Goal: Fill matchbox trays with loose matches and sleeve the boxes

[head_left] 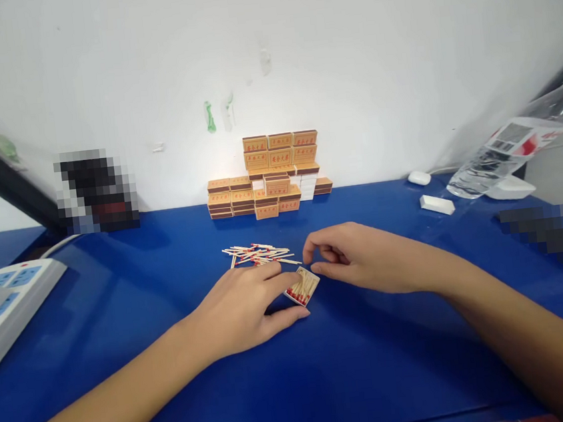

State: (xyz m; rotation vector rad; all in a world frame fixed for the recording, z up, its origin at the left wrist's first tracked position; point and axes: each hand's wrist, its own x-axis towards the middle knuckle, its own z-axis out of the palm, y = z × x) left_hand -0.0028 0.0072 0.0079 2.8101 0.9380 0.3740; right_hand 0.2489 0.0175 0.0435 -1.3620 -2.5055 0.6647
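My left hand [248, 302] holds a small open matchbox tray [303, 287] between thumb and forefinger, just above or on the blue table. Red-tipped matches lie inside the tray, their heads toward its near end. Beyond my left hand, a loose pile of matches [258, 254] is spread on the table, partly hidden by the knuckles. My right hand [349, 257] is at the tray's right side, fingers curled and a small gap between thumb and forefinger tips. I see nothing between them. The forefinger tip is close to the end of one loose match.
Stacked matchboxes [278, 178] stand against the white wall. A power strip [24, 298] lies at left, near a blurred dark object [96, 193]. At right are a white earphone case [419, 177], a white block [436, 205] and a tilted plastic bottle [505, 140].
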